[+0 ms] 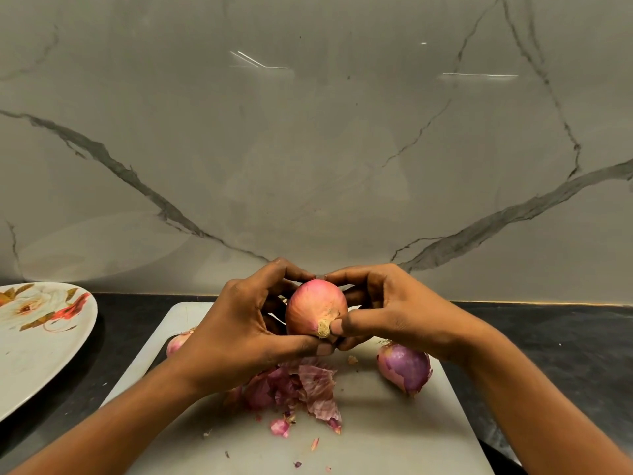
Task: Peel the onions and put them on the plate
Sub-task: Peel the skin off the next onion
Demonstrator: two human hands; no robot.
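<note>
While a flowered plate lies well left of the fingers on the dark tabletop, a half-hidden onion peeks out behind the left hand on the white cutting board. Loose purple skins are heaped beneath the fingers. The left hand and the right hand both curl round the held onion, lifted above the board, and the right thumb presses at its dry root stub. Its skin is smooth, orange-pink and unbroken. Right of the fingers a purple onion with torn skin lies on the board. Behind stands a grey veined marble wall.
</note>
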